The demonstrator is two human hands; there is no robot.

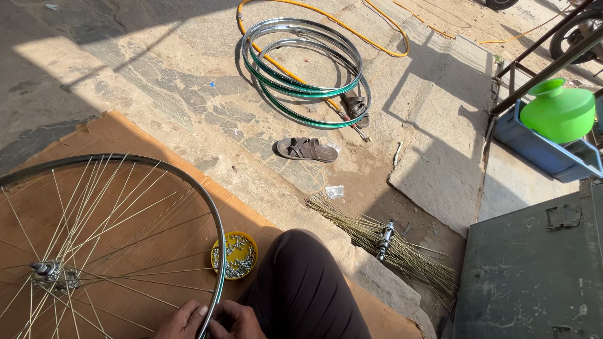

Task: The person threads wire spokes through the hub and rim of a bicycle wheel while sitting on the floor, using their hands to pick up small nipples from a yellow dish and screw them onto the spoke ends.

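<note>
— Where was the bicycle wheel (107, 245)?
— Flat on the cardboard sheet (113, 135), hub (47, 271) up, its rim (218, 251) beside a yellow dish of spoke nipples (234, 255).
— And the hands?
— The left hand (183, 320) and right hand (239, 320) met at the rim's near edge, fingers narrowed, pinching there; whatever they held was too small to tell.

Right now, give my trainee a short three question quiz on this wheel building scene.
1. True or false: both hands are at the rim of the spoked wheel.
2. What holds the spoke nipples? A) yellow bowl B) blue tray C) metal box
3. What lies across the bundle of loose spokes?

Key: 1 true. 2 A, the yellow bowl. 3 a wheel hub.
</note>
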